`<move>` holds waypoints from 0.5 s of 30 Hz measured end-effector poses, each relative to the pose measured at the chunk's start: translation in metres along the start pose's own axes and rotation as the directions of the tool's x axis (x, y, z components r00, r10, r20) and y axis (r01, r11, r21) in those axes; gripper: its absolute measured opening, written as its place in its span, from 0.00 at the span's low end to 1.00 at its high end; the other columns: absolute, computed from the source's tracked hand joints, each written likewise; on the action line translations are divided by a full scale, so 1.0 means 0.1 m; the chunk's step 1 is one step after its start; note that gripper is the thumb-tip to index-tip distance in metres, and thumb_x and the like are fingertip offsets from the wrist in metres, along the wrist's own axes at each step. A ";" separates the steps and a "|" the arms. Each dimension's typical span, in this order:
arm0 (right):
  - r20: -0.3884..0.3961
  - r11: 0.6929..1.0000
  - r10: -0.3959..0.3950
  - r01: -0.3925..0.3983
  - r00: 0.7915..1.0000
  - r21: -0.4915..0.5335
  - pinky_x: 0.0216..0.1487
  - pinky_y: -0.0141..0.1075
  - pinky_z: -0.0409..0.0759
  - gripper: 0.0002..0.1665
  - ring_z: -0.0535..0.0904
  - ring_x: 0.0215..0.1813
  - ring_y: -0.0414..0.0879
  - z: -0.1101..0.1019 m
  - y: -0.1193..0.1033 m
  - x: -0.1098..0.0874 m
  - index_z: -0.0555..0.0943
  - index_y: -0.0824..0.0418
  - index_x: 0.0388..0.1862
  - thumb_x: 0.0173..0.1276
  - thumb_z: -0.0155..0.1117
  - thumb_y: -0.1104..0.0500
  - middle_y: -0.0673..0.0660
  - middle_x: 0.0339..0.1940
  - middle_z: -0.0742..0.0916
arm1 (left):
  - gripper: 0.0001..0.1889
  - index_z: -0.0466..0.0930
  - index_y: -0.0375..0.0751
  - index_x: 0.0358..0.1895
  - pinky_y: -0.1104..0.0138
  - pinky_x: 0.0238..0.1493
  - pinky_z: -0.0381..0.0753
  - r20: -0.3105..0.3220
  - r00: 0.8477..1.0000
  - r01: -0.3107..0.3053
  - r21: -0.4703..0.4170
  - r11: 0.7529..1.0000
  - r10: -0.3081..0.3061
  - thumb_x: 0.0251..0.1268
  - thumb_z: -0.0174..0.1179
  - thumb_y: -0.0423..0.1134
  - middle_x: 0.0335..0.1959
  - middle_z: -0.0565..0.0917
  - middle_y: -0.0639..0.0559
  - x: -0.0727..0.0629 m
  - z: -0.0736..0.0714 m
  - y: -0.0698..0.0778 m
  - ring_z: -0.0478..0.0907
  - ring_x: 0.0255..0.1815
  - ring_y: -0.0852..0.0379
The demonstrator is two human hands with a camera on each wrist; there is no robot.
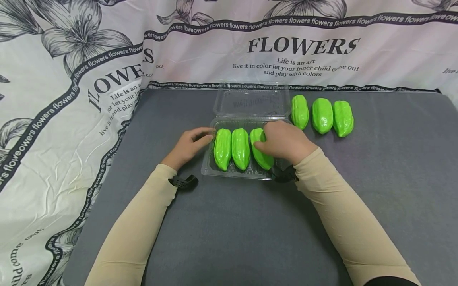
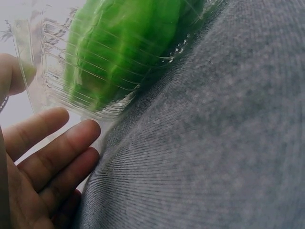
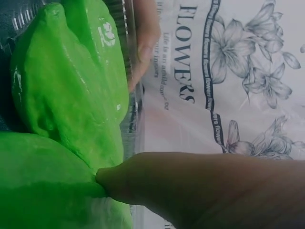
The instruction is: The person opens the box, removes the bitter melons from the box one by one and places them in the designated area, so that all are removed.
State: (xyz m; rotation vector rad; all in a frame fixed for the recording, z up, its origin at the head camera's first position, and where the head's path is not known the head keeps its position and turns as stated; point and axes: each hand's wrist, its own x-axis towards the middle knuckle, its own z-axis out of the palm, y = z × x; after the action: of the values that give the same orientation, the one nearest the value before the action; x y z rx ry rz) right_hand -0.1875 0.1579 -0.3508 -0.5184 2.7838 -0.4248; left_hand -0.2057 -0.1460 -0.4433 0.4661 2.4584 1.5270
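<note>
A clear plastic clamshell box (image 1: 211,170) lies on the table with its lid (image 1: 252,103) tipped back. Inside stand two bright green star fruits, a left one (image 1: 222,149) and a middle one (image 1: 240,149), side by side. At the box's right side my right hand (image 1: 288,142) grips a third star fruit (image 1: 260,153), slanted within the box outline. Its thumb (image 3: 126,183) presses the fruit in the right wrist view. My left hand (image 1: 189,146) is at the box's left side, its loosely extended fingers (image 2: 62,152) close by the ribbed wall.
Three more star fruits lie behind and right of the box: one near the lid (image 1: 299,112), another beside it (image 1: 322,115), and a rightmost one (image 1: 343,118). Grey cloth (image 1: 243,230) covers the table. A white flower-printed sheet (image 1: 200,59) hangs behind and at left.
</note>
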 end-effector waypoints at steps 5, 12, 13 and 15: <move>-0.008 1.000 0.019 -0.019 1.000 0.006 0.27 0.44 0.75 0.24 0.75 0.25 0.50 -0.04 -0.01 -0.05 0.70 0.54 0.17 0.72 0.61 0.46 0.54 0.24 0.79 | 0.22 0.78 0.39 0.71 0.46 0.73 0.71 -0.001 1.000 0.002 0.006 1.000 -0.002 0.82 0.57 0.45 0.68 0.81 0.41 0.00 0.00 0.00 0.75 0.71 0.44; -0.014 0.999 0.046 -0.046 0.999 0.005 0.29 0.46 0.76 0.24 0.77 0.26 0.51 -0.14 -0.02 -0.11 0.73 0.56 0.23 0.74 0.61 0.43 0.55 0.25 0.78 | 0.23 0.79 0.40 0.71 0.46 0.72 0.72 -0.003 1.000 0.001 -0.004 1.000 -0.001 0.82 0.57 0.47 0.67 0.81 0.41 0.00 0.01 -0.01 0.75 0.70 0.44; -0.016 0.999 0.049 -0.049 0.999 0.004 0.30 0.46 0.76 0.24 0.77 0.26 0.51 -0.16 -0.02 -0.12 0.73 0.56 0.23 0.75 0.61 0.43 0.54 0.25 0.78 | 0.23 0.78 0.40 0.71 0.46 0.72 0.72 -0.003 1.000 0.002 -0.005 1.000 -0.002 0.82 0.57 0.47 0.67 0.81 0.41 0.00 0.01 -0.01 0.75 0.70 0.44; -0.018 0.998 0.055 -0.055 0.998 0.005 0.30 0.47 0.77 0.23 0.78 0.28 0.52 -0.20 -0.01 -0.14 0.75 0.56 0.26 0.75 0.61 0.43 0.55 0.26 0.80 | 0.23 0.78 0.40 0.71 0.46 0.72 0.72 -0.003 1.000 0.001 -0.008 1.000 -0.001 0.82 0.57 0.47 0.67 0.81 0.41 0.00 0.01 -0.01 0.75 0.70 0.44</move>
State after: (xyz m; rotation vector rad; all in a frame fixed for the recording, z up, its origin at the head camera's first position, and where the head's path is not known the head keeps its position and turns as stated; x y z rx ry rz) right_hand -0.1811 0.1667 -0.3287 -0.4384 2.8068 -0.4254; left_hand -0.2056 -0.1457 -0.4449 0.4618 2.4538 1.5373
